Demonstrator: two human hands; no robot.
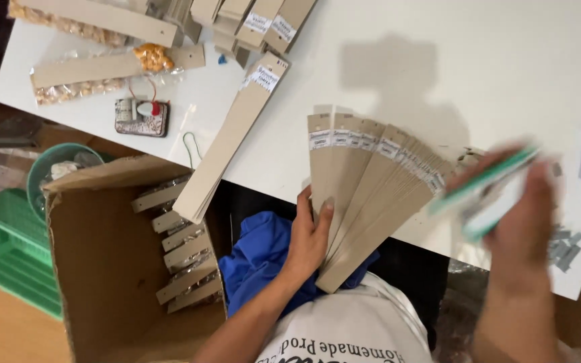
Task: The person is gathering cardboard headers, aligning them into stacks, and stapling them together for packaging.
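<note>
From the head camera, the left hand (309, 235) pinches the lower ends of a fan of cardboard strips (371, 181) over the near edge of the white table (438, 60), thumb pressed across the front, fingers behind. The right hand (522, 222) is blurred in motion, closed around a green-and-white tool (489, 191) just beside the fan's right edge. The likeliest slip, I judge, is the fan spilling — it is held at one narrow end only, so a knock from the moving hand could scatter the strips. The open cardboard box (102, 269) at the left holds strip-headed clear packets (183, 259) stacked along its right side; a green crate (8, 249) sits beyond it, contents unclear.
</note>
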